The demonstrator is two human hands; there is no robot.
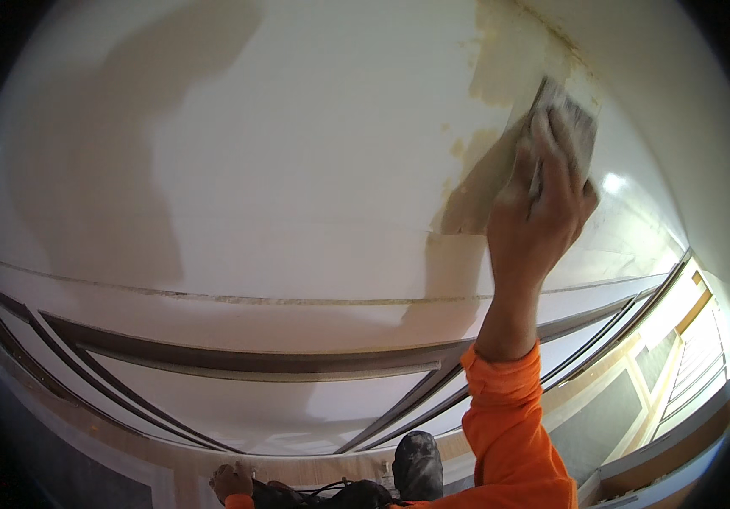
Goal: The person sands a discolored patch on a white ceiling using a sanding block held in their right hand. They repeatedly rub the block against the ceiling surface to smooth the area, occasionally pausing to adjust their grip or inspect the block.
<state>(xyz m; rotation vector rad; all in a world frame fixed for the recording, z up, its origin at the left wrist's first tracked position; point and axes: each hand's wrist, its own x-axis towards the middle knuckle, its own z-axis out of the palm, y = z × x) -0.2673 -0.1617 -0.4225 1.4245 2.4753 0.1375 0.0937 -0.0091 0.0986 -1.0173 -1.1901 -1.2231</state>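
Observation:
My right hand [543, 178] is raised against the white wall, its fingers pressed over a wide, flat grey blade that looks like a putty knife [587, 127]. Motion blurs the blade somewhat, and the fingers cover most of its handle. Beside it, the wall [323, 170] carries yellowish-tan patches [496, 72] that run up along the corner seam. Far lower, close to the bottom edge, my left hand [231, 481] is small in view with its fingers curled; whatever it may hold is too small to make out.
Dark trim strips [255, 360] frame panels on the lower wall, below a rough horizontal seam [297, 300]. An adjoining wall [679, 110] meets this one at the right. My dusty dark shoe [418, 465] shows below, above a floor with grey panels [607, 424].

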